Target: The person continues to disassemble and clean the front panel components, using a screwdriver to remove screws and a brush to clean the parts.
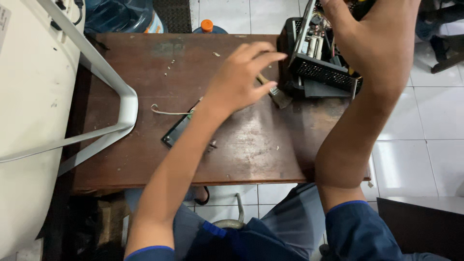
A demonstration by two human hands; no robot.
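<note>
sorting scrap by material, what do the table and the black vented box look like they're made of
Table: apparently wood, dark brown, worn and scuffed with pale scratches and crumbs of debris. Black vented box: likely sheet metal, matte black, judging by its perforated grille and thin bent edges; painted plastic can't be excluded.

Left hand (241, 77) fingers spread; right hand (374, 36) raised, fingers curled.

left hand (241, 77) over paintbrush (274, 92) | right hand (377, 34) on open black device (321, 67)

- A small repair workshop, by the look of it.
- A worn brown wooden table (145, 159) carries an opened electronic unit (319, 63), a paintbrush (276, 93), a loose circuit board (176, 131) and scattered debris.
- White tiled floor (420, 145); water jugs (123, 14) behind.
</note>
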